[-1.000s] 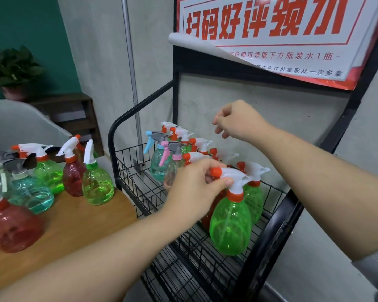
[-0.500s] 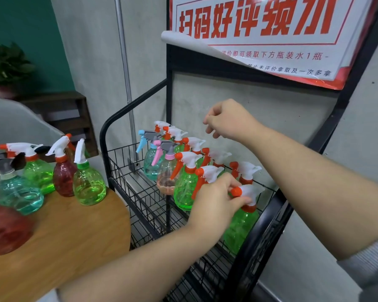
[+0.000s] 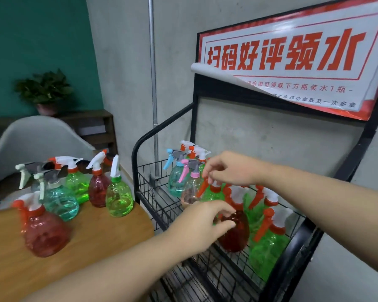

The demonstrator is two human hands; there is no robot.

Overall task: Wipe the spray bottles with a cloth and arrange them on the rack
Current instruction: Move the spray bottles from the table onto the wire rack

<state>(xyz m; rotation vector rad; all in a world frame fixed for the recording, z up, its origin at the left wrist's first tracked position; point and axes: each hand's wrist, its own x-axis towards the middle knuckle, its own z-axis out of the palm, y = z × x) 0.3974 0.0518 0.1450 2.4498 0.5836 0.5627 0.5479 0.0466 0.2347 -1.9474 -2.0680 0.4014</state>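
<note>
Spray bottles (image 3: 268, 247) in the rack (image 3: 297, 240), more bottles (image 3: 118, 197) on the table (image 3: 96, 243) to its left.

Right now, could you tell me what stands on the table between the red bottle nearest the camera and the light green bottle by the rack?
In the head view, a teal bottle with a grey-and-white trigger stands between the near red bottle and the light green bottle.

The bottles (image 3: 119, 198) were clear tinted plastic, glossy and ribbed, with opaque smooth plastic trigger heads (image 3: 280, 217). The rack (image 3: 162, 131) was black-coated metal tube with a thin wire basket (image 3: 153, 192), and the table (image 3: 92, 240) beside it showed a smooth, matt wood-grain top. On the rack's top edge hung a glossy paper sign (image 3: 292, 62) curling at its left corner, against a rough matt concrete-looking wall (image 3: 122, 62) with a dull metal pipe (image 3: 152, 62).
</note>
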